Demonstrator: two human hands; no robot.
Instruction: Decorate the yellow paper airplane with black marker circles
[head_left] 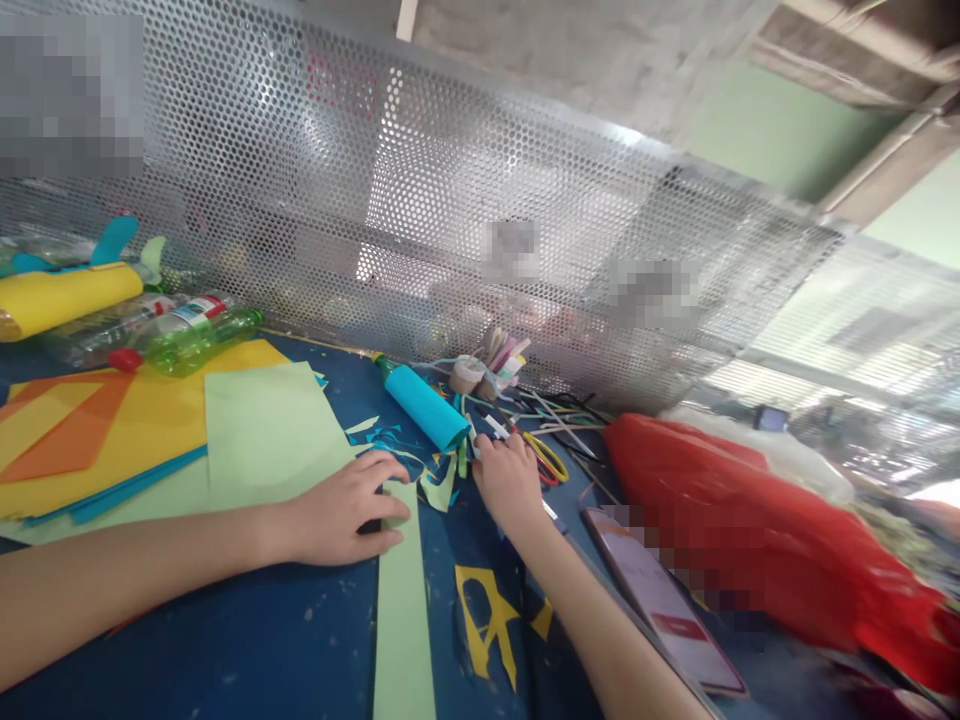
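Note:
My left hand (341, 510) rests on the table with its fingers curved and apart, at the top end of a pale green paper strip (405, 610). My right hand (510, 480) reaches in among the tools, fingers curled down; whatever they hold, if anything, is hidden. Close beside it lie scissors with yellow handles (553, 455). A green-necked bottle wrapped in blue paper (427, 405) lies on its side just beyond both hands. Small green and blue paper scraps (439, 485) are scattered between the hands. Cut yellow paper (480, 620) lies nearer to me.
Sheets of yellow paper (180, 430) and pale green paper (274, 420) lie at left, with plastic bottles (199, 330) behind. A phone (667, 610) and a red plastic bag (750, 530) are at right. A perforated metal screen (450, 190) closes off the back.

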